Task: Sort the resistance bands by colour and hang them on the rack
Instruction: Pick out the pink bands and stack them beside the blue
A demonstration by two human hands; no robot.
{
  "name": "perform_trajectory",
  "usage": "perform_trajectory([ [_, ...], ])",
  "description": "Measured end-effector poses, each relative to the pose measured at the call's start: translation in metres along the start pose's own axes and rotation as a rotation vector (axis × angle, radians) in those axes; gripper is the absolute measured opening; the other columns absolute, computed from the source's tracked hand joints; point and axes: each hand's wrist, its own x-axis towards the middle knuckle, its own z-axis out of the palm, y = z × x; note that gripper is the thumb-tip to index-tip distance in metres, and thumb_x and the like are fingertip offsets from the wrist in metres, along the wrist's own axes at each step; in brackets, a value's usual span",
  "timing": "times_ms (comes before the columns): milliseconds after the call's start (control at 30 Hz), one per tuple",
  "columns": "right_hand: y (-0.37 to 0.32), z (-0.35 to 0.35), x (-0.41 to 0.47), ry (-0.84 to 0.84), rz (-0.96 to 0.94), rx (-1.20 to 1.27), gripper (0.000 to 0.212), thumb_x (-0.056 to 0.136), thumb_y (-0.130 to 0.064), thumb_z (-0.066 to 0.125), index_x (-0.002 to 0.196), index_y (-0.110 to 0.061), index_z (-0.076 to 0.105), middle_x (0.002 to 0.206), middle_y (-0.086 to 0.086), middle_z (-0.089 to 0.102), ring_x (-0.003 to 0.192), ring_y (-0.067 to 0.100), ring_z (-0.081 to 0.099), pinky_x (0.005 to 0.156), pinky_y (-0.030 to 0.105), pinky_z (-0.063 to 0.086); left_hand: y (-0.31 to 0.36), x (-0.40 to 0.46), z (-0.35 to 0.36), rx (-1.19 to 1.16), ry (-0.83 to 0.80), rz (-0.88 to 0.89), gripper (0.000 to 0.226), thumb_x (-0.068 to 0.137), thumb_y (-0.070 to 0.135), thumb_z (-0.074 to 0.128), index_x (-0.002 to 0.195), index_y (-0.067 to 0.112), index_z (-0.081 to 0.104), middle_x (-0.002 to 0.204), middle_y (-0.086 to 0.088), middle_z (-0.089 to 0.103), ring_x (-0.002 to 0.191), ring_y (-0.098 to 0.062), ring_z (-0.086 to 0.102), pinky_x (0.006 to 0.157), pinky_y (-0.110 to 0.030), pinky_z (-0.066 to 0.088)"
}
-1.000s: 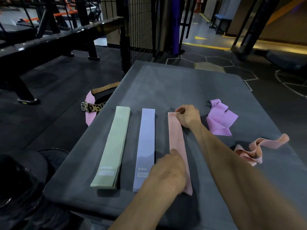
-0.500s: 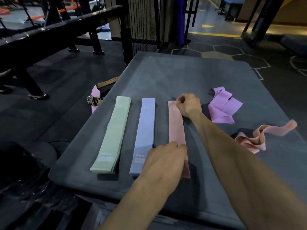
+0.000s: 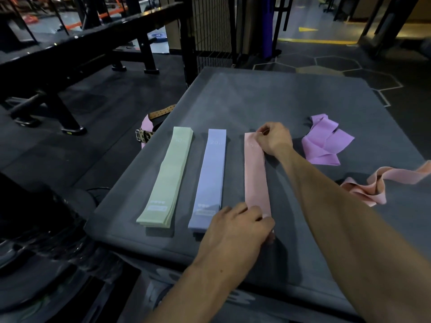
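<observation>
under both hands the wide grey padded platform (image 3: 268, 99) leaves bare room beyond the right hand (image 3: 275, 138), though its front edge runs just below the left hand (image 3: 235, 231). between them lies the flat pink elastic resistance band (image 3: 256, 173), likely light, limp and stretchy, so best held at its ends. right fingers pinch its far end; left fingers, curled, press its near end.

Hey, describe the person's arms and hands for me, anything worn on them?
Both forearms are bare as far as the frame shows: no sleeves, watch, bracelets or gloves. The left hand and right hand show no rings that I can make out. Fingernails look short and unpainted, though the lighting is dim.
</observation>
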Motion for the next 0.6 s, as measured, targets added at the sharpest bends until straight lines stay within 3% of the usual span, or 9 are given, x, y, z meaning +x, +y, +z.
perform_trajectory([
  [67, -0.001, -0.001, -0.001, -0.004, 0.002, 0.004, 0.010, 0.090, -0.026, 0.062, 0.089, -0.028, 0.071, 0.108, 0.001, 0.074, 0.105, 0.025, 0.066, 0.093, 0.033, 0.053, 0.001, -0.002, 0.002, 0.018, -0.002, 0.041, 0.006, 0.074, 0.018, 0.070, 0.077, 0.023, 0.072, 0.075, 0.004, 0.063, 0.067, -0.020, 0.058, 0.053, -0.032, 0.048],
  [133, -0.001, -0.001, -0.001, 0.001, 0.006, 0.001, 0.011, 0.090, -0.025, 0.061, 0.090, -0.027, 0.072, 0.108, 0.002, 0.074, 0.106, 0.026, 0.066, 0.094, 0.033, 0.053, -0.001, -0.001, 0.004, 0.020, -0.047, 0.040, 0.018, 0.066, 0.022, 0.086, 0.080, 0.023, 0.075, 0.078, 0.005, 0.063, 0.072, -0.020, 0.058, 0.055, -0.034, 0.050],
  [300, -0.001, 0.001, 0.000, -0.006, 0.016, -0.025, 0.014, 0.087, -0.022, 0.061, 0.091, -0.027, 0.073, 0.107, 0.001, 0.074, 0.104, 0.025, 0.066, 0.092, 0.032, 0.054, -0.009, 0.003, 0.006, 0.015, -0.116, 0.067, 0.015, 0.074, 0.026, 0.082, 0.088, 0.027, 0.078, 0.084, 0.007, 0.061, 0.082, -0.020, 0.055, 0.059, -0.035, 0.051],
  [433, -0.001, -0.001, 0.004, -0.055, 0.036, -0.009, 0.014, 0.089, -0.019, 0.062, 0.093, -0.025, 0.074, 0.108, 0.001, 0.074, 0.105, 0.023, 0.066, 0.091, 0.026, 0.050, -0.007, 0.005, -0.001, 0.039, -0.110, 0.098, 0.019, 0.067, 0.020, 0.088, 0.082, 0.022, 0.077, 0.080, 0.005, 0.063, 0.080, -0.021, 0.056, 0.057, -0.033, 0.048],
  [600, 0.000, -0.002, 0.003, -0.019, 0.053, 0.105, 0.011, 0.085, -0.019, 0.072, 0.095, -0.022, 0.077, 0.090, -0.002, 0.072, 0.092, 0.016, 0.068, 0.087, 0.023, 0.050, -0.007, 0.005, -0.004, 0.063, -0.151, 0.166, 0.032, 0.053, 0.018, 0.093, 0.080, 0.020, 0.076, 0.079, 0.003, 0.065, 0.077, -0.019, 0.059, 0.059, -0.032, 0.051],
])
